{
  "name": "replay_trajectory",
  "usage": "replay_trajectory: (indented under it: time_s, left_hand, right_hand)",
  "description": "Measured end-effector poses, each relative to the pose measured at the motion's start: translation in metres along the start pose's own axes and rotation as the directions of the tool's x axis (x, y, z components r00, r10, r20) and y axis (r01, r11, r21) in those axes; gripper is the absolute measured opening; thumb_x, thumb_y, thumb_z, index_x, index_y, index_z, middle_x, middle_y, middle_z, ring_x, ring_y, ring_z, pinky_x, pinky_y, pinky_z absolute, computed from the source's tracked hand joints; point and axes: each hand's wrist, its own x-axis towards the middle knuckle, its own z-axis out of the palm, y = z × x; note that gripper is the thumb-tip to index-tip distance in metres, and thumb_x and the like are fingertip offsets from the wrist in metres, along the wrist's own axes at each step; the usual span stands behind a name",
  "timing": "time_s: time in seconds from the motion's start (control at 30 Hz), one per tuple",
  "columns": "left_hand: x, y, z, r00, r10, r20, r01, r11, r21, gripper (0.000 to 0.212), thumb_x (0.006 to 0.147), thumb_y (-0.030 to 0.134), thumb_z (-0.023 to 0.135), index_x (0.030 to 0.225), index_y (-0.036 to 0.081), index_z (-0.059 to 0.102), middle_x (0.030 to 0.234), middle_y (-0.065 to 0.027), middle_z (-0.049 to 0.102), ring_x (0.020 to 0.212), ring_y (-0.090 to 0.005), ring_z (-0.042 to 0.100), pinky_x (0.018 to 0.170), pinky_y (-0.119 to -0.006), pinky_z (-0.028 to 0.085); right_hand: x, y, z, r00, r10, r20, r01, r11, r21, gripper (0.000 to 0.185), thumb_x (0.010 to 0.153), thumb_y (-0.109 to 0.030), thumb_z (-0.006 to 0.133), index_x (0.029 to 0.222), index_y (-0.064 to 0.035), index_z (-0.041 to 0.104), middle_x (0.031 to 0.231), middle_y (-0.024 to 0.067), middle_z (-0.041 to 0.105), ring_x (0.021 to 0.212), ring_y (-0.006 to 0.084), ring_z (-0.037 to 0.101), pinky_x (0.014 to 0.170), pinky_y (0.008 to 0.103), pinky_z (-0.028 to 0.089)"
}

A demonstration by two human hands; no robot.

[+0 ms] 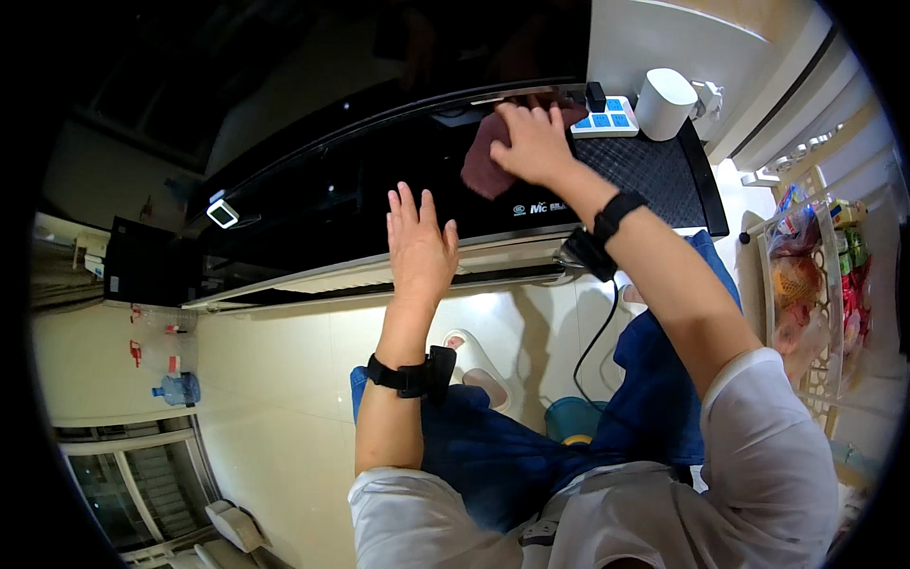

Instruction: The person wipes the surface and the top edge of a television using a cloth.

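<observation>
A maroon cloth lies bunched on the glossy black glass top of a low cabinet. My right hand presses on this cloth with its fingers spread, gripping part of it close to the back edge. Some of the cloth is hidden under that hand. To the left, my left hand is over the front edge of the glass, palm down and fingers apart, with nothing in it. Whether it touches the glass I cannot tell. Both wrists wear black straps.
Beyond my right hand are a power strip with a black plug and a white cylindrical device. A small white-framed display sits at left. A dark television screen rises behind. Below are a teal bucket and a black cable.
</observation>
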Motion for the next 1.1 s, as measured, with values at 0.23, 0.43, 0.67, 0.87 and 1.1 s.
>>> replay_trajectory:
  time_s: [0.23,0.43,0.67,0.87,1.1]
  left_hand:
    - [-0.01,-0.035,-0.011,0.994,-0.096,0.056,0.091,0.993,0.081,0.061,0.093,0.033,0.063,0.139,-0.004,0.047,0.151,-0.028,0.035,0.142,-0.0414,0.033,0.116,-0.048,0.028]
    - [-0.016,-0.051,-0.011,0.994,-0.064,0.092,0.052,0.991,0.124,0.073,0.091,0.048,0.062,0.14,-0.004,0.046,0.148,-0.0266,0.04,0.14,-0.0378,0.037,0.115,-0.045,0.032]
    - [-0.008,-0.035,-0.01,0.991,-0.053,0.125,0.03,0.984,0.176,0.08,0.089,0.052,0.061,0.141,-0.006,0.043,0.149,-0.0278,0.038,0.141,-0.0383,0.036,0.115,-0.044,0.031]
    - [-0.009,-0.026,-0.011,0.996,0.005,0.088,-0.012,0.997,0.08,0.088,0.083,0.047,0.07,0.145,-0.005,0.037,0.152,-0.0281,0.034,0.142,-0.04,0.033,0.115,-0.046,0.031]
    - [0.005,0.059,-0.003,0.945,0.325,-0.034,-0.326,0.931,-0.164,0.097,0.073,0.046,0.077,0.146,-0.003,0.036,0.154,-0.0283,0.029,0.144,-0.0411,0.027,0.115,-0.051,0.028]
  right_hand:
    - [0.047,-0.01,0.002,0.952,0.209,0.226,-0.199,0.978,-0.065,0.049,0.082,-0.043,0.057,0.114,-0.0072,0.07,0.116,0.0226,0.068,0.12,0.039,0.058,0.113,0.0567,0.023]
    - [0.016,0.003,-0.005,0.949,-0.213,0.231,0.177,0.97,0.167,0.062,0.078,-0.027,0.061,0.138,-0.0145,0.05,0.13,0.019,0.058,0.131,0.0347,0.046,0.116,0.0561,0.018]
    - [0.001,-0.01,-0.004,0.995,-0.02,0.095,0.026,0.997,-0.067,0.062,0.076,-0.041,0.064,0.134,-0.022,0.058,0.136,0.0215,0.052,0.134,0.0438,0.037,0.112,0.065,0.018]
    - [-0.068,-0.07,0.003,0.913,-0.406,-0.052,0.409,0.907,0.105,0.052,0.07,-0.037,0.078,0.115,-0.0154,0.063,0.127,0.0119,0.057,0.124,0.0338,0.049,0.107,0.0506,0.032]
    - [-0.112,0.002,-0.055,0.909,-0.41,-0.077,0.417,0.889,0.191,0.043,0.067,-0.013,0.078,0.108,-0.0158,0.065,0.106,0.0052,0.059,0.104,0.0277,0.055,0.088,0.0418,0.039]
